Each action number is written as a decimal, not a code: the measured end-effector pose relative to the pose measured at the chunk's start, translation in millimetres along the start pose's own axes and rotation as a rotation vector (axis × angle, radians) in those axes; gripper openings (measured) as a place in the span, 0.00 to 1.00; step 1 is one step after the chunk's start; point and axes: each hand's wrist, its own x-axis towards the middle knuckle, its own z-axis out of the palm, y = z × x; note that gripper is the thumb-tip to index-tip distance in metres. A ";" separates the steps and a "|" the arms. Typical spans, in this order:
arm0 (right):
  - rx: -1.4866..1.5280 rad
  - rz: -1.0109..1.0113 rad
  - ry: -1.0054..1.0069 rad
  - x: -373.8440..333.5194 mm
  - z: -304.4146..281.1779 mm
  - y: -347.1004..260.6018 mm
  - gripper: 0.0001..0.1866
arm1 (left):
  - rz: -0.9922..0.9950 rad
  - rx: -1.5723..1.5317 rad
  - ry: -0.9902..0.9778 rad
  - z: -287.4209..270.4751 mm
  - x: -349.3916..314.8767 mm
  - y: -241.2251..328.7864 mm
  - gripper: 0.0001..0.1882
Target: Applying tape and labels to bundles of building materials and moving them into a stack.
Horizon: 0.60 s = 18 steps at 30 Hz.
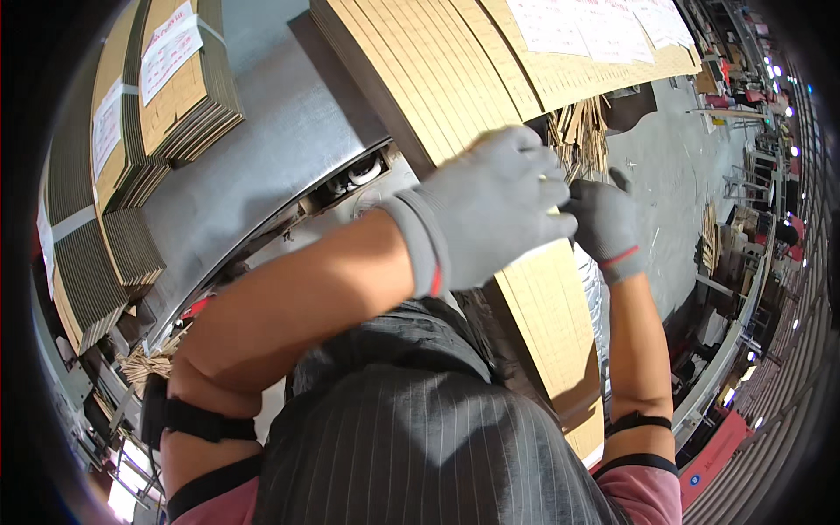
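Note:
My left hand [499, 206], in a grey glove with a red-edged cuff, reaches across in front of me, its fingers bent toward my right hand. A small pale piece shows between its fingers, too blurred to name. My right hand [605, 223], gloved likewise, is close beside those fingertips, its own fingers curled and partly hidden. Beyond my left hand lies a stack of tan cardboard sheets [429, 66] with printed white papers [577, 31] on top. Below both hands runs a long strip of cardboard [551, 315], partly covered by my left hand.
Bundled flat cardboard [188, 96] with pale straps and labels sits on a grey metal table [262, 114] to the left. Cardboard scraps [577, 136] are heaped just past my hands. Grey floor [669, 175] and cluttered workbenches [744, 289] lie to the right.

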 end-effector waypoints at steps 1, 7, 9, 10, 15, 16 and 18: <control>0.004 0.003 -0.002 -6.9 -2.4 -1.3 0.11 | -0.010 -0.066 -0.065 1.2 4.8 12.3 0.20; 0.559 -0.011 0.251 -51.4 -87.2 -18.6 0.07 | -0.108 -0.421 0.320 4.3 -12.9 90.1 0.11; 0.558 -0.292 0.314 -64.1 -104.4 -39.6 0.07 | -0.538 -0.738 0.400 -19.7 -36.6 62.9 0.12; 0.553 -0.282 0.316 -71.6 -108.1 -34.8 0.07 | -0.466 -0.856 0.269 -30.0 -52.4 65.9 0.11; 0.671 0.195 0.430 -80.6 -102.5 9.7 0.08 | -0.580 -0.717 0.246 -36.7 -149.0 62.6 0.06; 0.660 0.188 0.428 -71.9 -105.5 11.4 0.08 | -0.814 -0.993 0.274 -26.7 -149.7 62.3 0.05; 0.649 -0.023 0.324 -50.8 -113.0 8.9 0.12 | -0.872 -1.266 0.373 -17.7 -142.5 59.5 0.04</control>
